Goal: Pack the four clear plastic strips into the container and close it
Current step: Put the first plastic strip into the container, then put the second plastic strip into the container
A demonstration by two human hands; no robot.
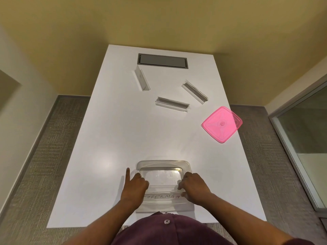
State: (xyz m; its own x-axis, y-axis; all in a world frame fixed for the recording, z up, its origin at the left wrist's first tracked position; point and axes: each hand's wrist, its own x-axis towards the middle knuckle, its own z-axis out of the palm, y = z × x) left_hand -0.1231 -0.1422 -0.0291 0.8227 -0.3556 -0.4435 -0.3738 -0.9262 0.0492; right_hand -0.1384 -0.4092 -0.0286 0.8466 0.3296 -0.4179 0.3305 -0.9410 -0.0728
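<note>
Now we steady the container with both hands: our left hand curls on its left rim, forefinger pointing loose, while our right hand seems to pinch a clear strip at its near wall. Far beyond lie three strips, the pink lid off right.

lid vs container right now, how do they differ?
The lid is pink and lies far right, partly over the table edge; the container is clear and sits near the person. The lid lies turned like a diamond; the container sits square to the table edge. Nothing touches the lid; the left hand and right hand are both at the container. Both are rounded-corner, see-through plastic.
</note>
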